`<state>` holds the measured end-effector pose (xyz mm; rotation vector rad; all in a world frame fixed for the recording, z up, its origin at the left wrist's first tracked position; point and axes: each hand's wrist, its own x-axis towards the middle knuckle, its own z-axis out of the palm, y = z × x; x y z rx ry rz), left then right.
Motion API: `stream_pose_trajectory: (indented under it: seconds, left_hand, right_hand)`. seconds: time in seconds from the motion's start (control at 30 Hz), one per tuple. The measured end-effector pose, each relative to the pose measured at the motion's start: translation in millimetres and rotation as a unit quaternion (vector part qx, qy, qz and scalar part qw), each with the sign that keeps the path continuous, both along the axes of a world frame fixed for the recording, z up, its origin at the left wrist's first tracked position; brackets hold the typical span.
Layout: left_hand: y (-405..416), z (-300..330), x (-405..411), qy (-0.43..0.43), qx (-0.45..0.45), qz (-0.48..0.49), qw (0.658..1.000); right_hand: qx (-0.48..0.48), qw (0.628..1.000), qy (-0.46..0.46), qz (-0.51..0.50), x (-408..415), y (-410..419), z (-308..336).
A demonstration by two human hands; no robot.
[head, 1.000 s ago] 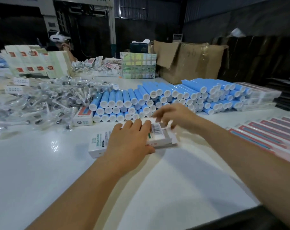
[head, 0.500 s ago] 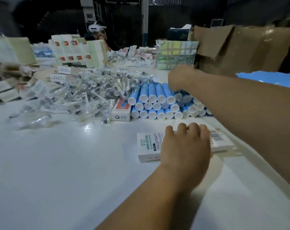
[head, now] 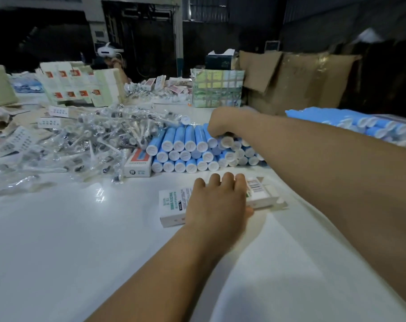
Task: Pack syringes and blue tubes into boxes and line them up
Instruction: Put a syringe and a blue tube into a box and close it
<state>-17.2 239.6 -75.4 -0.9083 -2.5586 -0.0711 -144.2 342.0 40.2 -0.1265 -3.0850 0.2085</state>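
A white box with green print and a barcode lies flat on the white table. My left hand rests on it with the fingers laid over its top. Behind it is a stack of blue tubes with white caps facing me. My right hand reaches over the top row of that stack with its fingers curled down round a tube; the fingertips are hidden. A heap of syringes in clear wrappers lies left of the tubes.
A small red and white box lies between the syringes and the tubes. More blue tubes lie at the far right. Flat cartons, a green-patterned box and brown cardboard boxes stand at the back.
My right hand left the white box and reached forward to the top of the tube stack. My left hand stays on the box. The camera swung left, then partly back.
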Motion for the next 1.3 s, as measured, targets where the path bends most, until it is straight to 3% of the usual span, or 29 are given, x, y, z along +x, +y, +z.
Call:
stream_pose_trajectory:
  seconds: [0.07,0.13,0.23,0.37,0.5,0.57,0.63,0.83,1.0,1.17,1.23,1.3]
  left_hand:
    - [-3,1,-1,-0.012,-0.005,-0.002,1.000]
    - [-6,3,-1,-0.015,0.001,-0.001,1.000]
    - [-7,6,0,-0.014,0.015,0.013,1.000]
    - [-3,8,-2,-0.002,0.041,0.041,0.998]
    - [-3,6,-2,0.009,0.058,0.043,0.997]
    - [-4,6,-2,0.012,0.066,0.042,0.997]
    - [-5,7,-3,0.012,0.071,0.050,0.996]
    - [-6,8,-1,0.025,0.074,0.057,0.995]
    - [-4,8,0,0.023,0.069,0.046,0.996]
    - [-8,10,3,-0.005,0.070,0.056,0.996]
    - [-5,12,5,-0.035,0.050,0.056,0.997]
    - [-7,15,8,-0.034,0.021,0.059,0.997]
  right_hand:
    - [-0.121,0.992,0.027,-0.029,15,7,6]
    - [-0.261,0.958,0.107,-0.042,38,23,10]
    - [-0.441,0.867,0.225,-0.055,82,51,1]
    - [-0.558,0.761,0.320,-0.089,132,79,-47]
    - [-0.686,0.652,0.304,-0.106,149,77,-83]
    - [-0.726,0.631,0.257,-0.094,149,72,-90]
    - [-0.728,0.637,0.244,-0.070,149,70,-91]
    - [-0.668,0.651,0.351,-0.083,154,84,-87]
    - [-0.572,0.761,0.297,-0.068,157,71,-102]
    - [-0.537,0.779,0.317,-0.065,160,67,-92]
    - [-0.468,0.822,0.322,-0.040,160,64,-83]
    - [-0.382,0.870,0.308,0.046,156,42,-67]
